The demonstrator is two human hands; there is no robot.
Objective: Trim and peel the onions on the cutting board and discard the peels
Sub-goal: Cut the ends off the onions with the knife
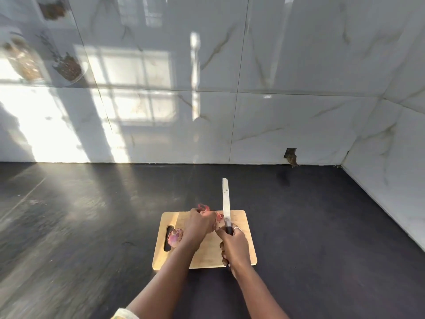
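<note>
— Hands?
— Left hand (199, 223) closed around an onion (218, 218) at far edge of board (208, 254); right hand (234, 246) gripping knife (226, 203), blade pointing away.
— Other onion?
— Lying near board's handle slot (176, 237), on the dark tabletop (322, 226) side left.

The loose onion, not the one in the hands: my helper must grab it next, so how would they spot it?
Find the wooden board on the dark counter. At its left end is a slot handle; the onion lies right beside it, untouched. It is purplish and round, apart from the onion that the left hand grips near the knife.
</note>
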